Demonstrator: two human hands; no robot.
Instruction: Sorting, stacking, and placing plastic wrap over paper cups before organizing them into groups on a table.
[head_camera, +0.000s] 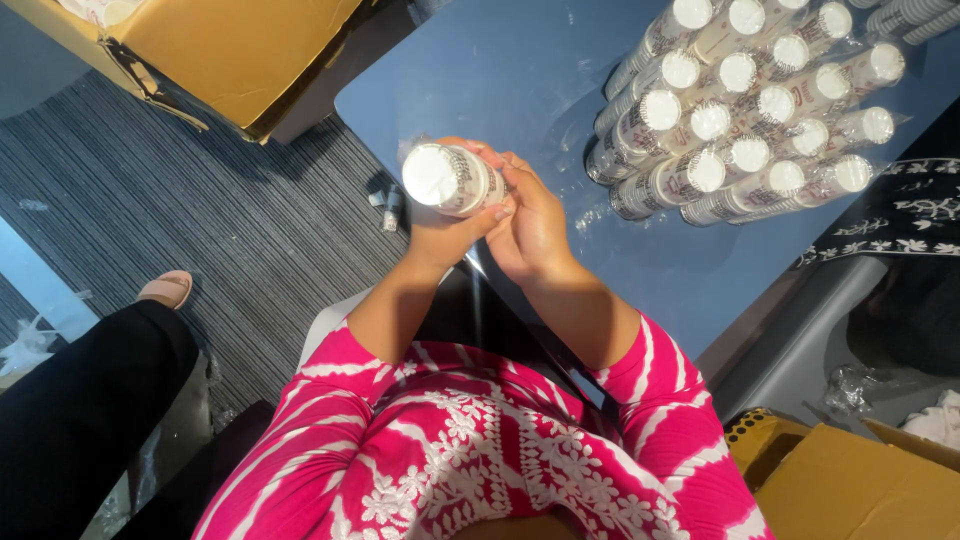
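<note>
Blue table, white-capped bottle clamped by left hand fingers, right hand fingers wrapped behind it

A blue desk lies under the grip, sunlit, with a shadow falling across it. Left of the grip runs grey striped carpet. An open cardboard box stands up-left, another box down-right beside a grey bin.
</note>
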